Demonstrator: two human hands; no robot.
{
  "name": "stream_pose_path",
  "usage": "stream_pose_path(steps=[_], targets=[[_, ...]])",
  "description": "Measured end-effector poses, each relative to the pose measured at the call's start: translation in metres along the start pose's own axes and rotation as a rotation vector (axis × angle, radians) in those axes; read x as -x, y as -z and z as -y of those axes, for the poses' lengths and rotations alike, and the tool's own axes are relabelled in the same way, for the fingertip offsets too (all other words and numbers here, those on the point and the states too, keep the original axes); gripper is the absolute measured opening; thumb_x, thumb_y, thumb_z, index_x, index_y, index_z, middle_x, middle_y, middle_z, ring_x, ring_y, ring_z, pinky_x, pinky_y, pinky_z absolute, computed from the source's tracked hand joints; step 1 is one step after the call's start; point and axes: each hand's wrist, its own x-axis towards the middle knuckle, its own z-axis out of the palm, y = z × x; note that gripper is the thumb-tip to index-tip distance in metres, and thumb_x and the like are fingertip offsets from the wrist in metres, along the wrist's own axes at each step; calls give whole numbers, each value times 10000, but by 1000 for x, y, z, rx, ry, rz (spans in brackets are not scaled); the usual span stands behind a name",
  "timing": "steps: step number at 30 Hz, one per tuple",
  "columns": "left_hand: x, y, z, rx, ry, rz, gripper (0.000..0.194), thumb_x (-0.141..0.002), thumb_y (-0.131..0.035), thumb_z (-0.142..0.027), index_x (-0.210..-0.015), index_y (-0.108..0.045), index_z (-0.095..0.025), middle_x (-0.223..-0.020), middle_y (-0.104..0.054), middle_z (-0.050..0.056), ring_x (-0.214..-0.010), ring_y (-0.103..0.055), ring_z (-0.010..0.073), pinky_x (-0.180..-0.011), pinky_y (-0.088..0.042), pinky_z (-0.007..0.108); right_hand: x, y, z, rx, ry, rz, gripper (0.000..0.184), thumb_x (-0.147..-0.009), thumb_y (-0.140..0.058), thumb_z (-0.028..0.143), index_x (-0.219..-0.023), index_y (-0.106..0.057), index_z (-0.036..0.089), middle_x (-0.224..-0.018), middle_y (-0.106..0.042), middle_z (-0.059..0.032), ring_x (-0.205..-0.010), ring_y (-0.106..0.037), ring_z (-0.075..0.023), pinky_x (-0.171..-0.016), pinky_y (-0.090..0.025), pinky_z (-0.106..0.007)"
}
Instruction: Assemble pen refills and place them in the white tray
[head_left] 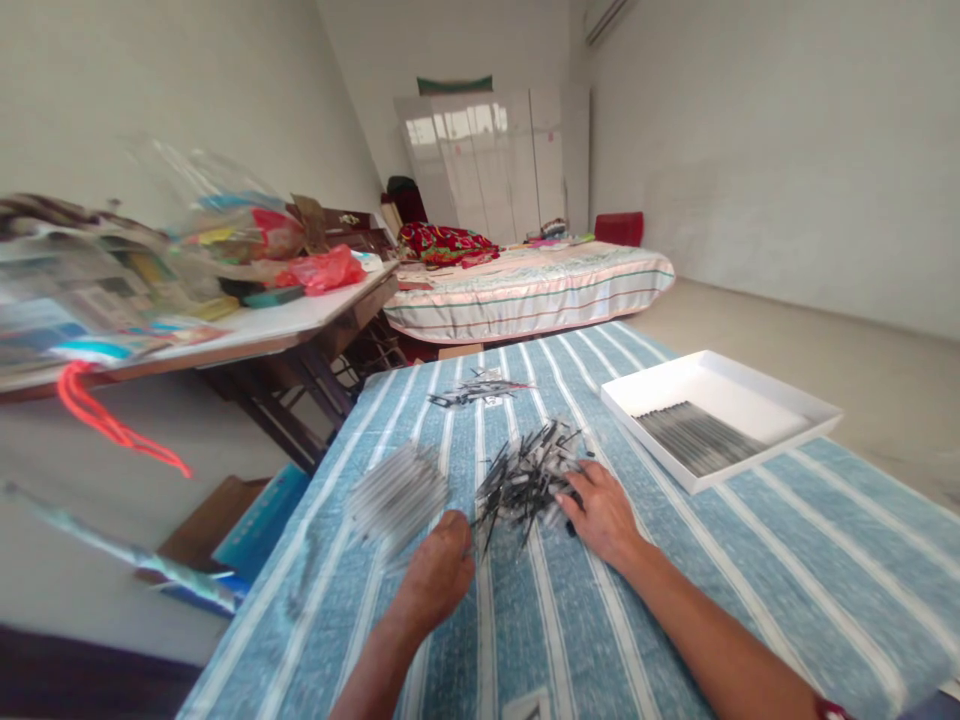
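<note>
A loose heap of thin black and clear pen-like pieces (pixel 525 475) lies on a blue-and-white striped cloth (pixel 517 630). My right hand (pixel 600 510) rests at the heap's right edge, with thumb and forefinger apart among the pieces. At its near left side is my left hand (pixel 442 565), closed with the thumb on top; whatever it may hold is hidden. Just beyond that hand, a bundle of pale, translucent sticks (pixel 397 495) lies side by side, blurred. A smaller group of dark thin pieces (pixel 480 388) sits farther back.
To the right, a shallow white box (pixel 787 425) holds a neat row of dark-ended, greyish sticks (pixel 697 437). A side table (pixel 277 325) on the left carries plastic bags (pixel 240 225), with a red cord (pixel 112 425) hanging off it. A bed (pixel 532 290) stands behind.
</note>
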Motion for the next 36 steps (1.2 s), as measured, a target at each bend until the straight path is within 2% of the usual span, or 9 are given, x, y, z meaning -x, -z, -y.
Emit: stream_pose_path(steps=[4,7,11,13,16,23,26,30,36], targets=[[1,2,8,143,22,-83,106,-719,-435,-96,-740,-479,-190,-871,-591,49,-864,-586,166,-771,-430,260,-2,3,-7,-9,-26,2,289,-838,-473,326,-1011,-660,190,-1138,-555,-141,-1064,-492,-266,-886,-410,-402],[2,5,7,548,111,-147,47,-754,-479,-226,-781,-502,-195,-784,-616,25,-781,-611,183,-703,-468,288,-2,3,-11,-17,-6,-18,261,-820,-496,287,-1000,-663,199,-1117,-567,-134,-1066,-487,-263,-884,-410,-407],[5,4,-6,1181,167,-104,183,-722,-566,-342,-773,-476,-190,-722,-622,3,-616,-600,152,-544,-473,265,-1,1,-11,-46,87,-86,275,-809,-509,272,-1033,-648,193,-1119,-571,-123,-1095,-468,-257,-924,-391,-410],[5,-1,-13,1405,188,-97,217,-707,-599,-342,-796,-467,-195,-698,-619,-14,-530,-559,115,-464,-432,225,-1,-1,-10,-68,138,-115,262,-822,-494,278,-1012,-654,194,-1099,-583,-113,-1087,-476,-248,-936,-386,-408],[3,-11,-17,1613,206,-61,218,-708,-605,-331,-805,-466,-195,-625,-601,-31,-422,-471,73,-373,-344,176,-3,-3,-6,-92,196,-136,247,-836,-480,272,-978,-665,189,-1052,-606,-101,-1063,-493,-235,-943,-383,-394],[3,-25,-12,1774,219,26,234,-731,-600,-290,-911,-510,-172,-605,-600,-22,-360,-356,32,-322,-222,133,-11,-6,4,-46,218,-36,221,-807,-492,200,-923,-680,185,-1039,-620,-105,-1086,-479,-258,-935,-372,-420],[7,-27,-12,1792,203,70,319,-734,-601,-280,-1023,-525,-168,-588,-594,-24,-353,-352,32,-327,-215,135,-11,-5,5,-56,248,-84,214,-826,-486,237,-890,-684,188,-1025,-620,-107,-1088,-481,-261,-927,-382,-424],[9,-32,-13,1799,214,87,323,-720,-612,-283,-1015,-548,-168,-581,-598,-21,-349,-365,38,-331,-209,144,-8,-3,2,-110,291,-184,252,-862,-451,291,-928,-677,200,-985,-632,-98,-1042,-518,-239,-919,-402,-416],[8,-39,-10,1818,241,43,269,-721,-610,-269,-968,-567,-170,-581,-599,-21,-355,-378,44,-327,-222,149,-1,-3,2,-105,411,-174,199,-832,-494,225,-922,-667,184,-984,-623,-103,-1040,-515,-242,-886,-428,-432]])
